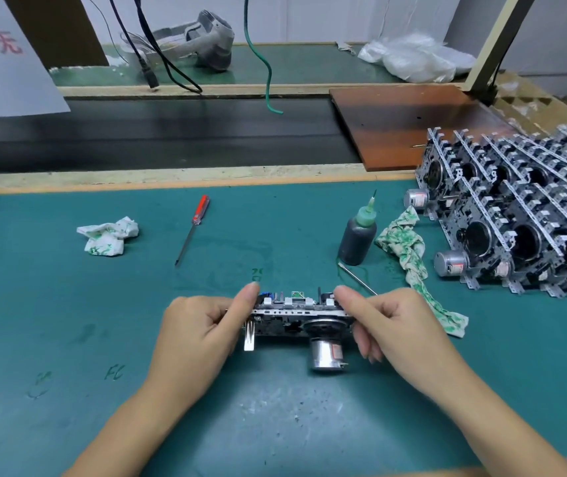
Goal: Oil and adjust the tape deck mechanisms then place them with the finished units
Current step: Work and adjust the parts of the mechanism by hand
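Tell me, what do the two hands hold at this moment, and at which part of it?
Both hold one tape deck mechanism above the green mat. The left hand pinches its left end; the right hand pinches its right end and also holds a thin metal tool.

On my green desk a crumpled rag lies at centre left, a brown board sits upper right, and clear plastic bags rest beyond.
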Demonstrator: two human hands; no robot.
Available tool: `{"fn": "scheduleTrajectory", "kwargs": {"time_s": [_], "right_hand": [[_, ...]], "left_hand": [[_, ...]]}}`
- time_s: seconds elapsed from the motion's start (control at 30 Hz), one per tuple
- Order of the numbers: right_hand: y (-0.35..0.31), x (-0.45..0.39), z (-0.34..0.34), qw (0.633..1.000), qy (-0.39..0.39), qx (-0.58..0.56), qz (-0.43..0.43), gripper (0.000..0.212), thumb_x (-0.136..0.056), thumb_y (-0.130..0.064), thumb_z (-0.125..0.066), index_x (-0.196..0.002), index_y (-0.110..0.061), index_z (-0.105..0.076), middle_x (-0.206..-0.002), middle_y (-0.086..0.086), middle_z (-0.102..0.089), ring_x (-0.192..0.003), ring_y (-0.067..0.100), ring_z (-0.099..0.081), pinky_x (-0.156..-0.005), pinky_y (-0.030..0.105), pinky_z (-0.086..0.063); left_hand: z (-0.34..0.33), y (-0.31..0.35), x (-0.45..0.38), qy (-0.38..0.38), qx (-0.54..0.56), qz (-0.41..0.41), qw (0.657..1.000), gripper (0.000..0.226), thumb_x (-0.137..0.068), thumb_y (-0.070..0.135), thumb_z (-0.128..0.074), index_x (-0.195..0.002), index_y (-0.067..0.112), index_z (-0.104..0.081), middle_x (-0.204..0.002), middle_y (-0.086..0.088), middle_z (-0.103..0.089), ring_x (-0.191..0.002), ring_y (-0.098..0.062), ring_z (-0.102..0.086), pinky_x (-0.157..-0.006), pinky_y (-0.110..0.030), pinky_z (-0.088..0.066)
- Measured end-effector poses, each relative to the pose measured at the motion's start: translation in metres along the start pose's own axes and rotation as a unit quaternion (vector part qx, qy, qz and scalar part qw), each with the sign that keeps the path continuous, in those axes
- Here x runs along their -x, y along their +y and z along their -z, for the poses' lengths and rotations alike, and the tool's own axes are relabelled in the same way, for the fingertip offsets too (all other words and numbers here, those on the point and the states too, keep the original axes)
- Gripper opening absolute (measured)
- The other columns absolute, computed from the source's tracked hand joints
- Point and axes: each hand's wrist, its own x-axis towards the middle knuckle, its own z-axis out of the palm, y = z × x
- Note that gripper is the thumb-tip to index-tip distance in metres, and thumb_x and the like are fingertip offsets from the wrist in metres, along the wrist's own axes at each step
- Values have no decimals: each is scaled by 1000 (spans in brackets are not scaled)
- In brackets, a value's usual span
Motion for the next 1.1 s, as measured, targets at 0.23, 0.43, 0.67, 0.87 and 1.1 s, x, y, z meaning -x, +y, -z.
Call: {"fn": "scheduleTrajectory", "kwargs": {"time_s": [0.23, 0.43, 0.67, 0.87, 1.1], "right_hand": [[4, -5, 21, 983, 60, 144, 95, 51, -63, -76, -47, -70, -27, -58, -67, -11, -57, -66, 5, -54, -62, 19, -40], [-1, -8, 3, 988, -39, 53, 142, 32, -64, -43, -76, -92, -42, -60, -98, -24, -63, -98, 2, -58, -86, 14, -41], [2, -6, -5, 995, -7, -33, 94, 29, -58, -36, -80, -84, -37, -68, -88, -15, -69, -90, 7, -63, -83, 15, -44], [4, -6, -7, 996, -6, -56, 66, 41, -51, -47, -78, -90, -39, -66, -93, -11, -69, -90, 9, -64, -87, 29, -48], [3, -8, -4, 996, -9, -41, 81, 31, -53, -38, -82, -81, -36, -68, -90, -11, -68, -90, 8, -63, -87, 27, -47]], "left_hand": [[12, 10, -8, 94, -199, -111, 969, 50, -81, 64, -41, -65, 20, -59, -59, 12, -55, -56, -8, -48, -50, -31, -40], [2, 33, -23, -56, -38, -211, 975, 23, -82, 46, -60, -97, 30, -68, -98, 16, -61, -99, -4, -54, -87, -19, -40], [-8, 34, -29, -125, 0, -225, 966, 18, -85, 32, -61, -87, 22, -76, -90, 15, -65, -93, -6, -57, -83, -19, -42], [-10, 33, -30, -127, 11, -216, 968, 21, -84, 34, -60, -86, 22, -77, -96, 15, -64, -98, -5, -53, -87, -16, -39], [-10, 34, -30, -138, 41, -205, 968, 14, -80, 32, -69, -85, 21, -77, -92, 15, -66, -99, -8, -53, -88, -18, -40]]}}
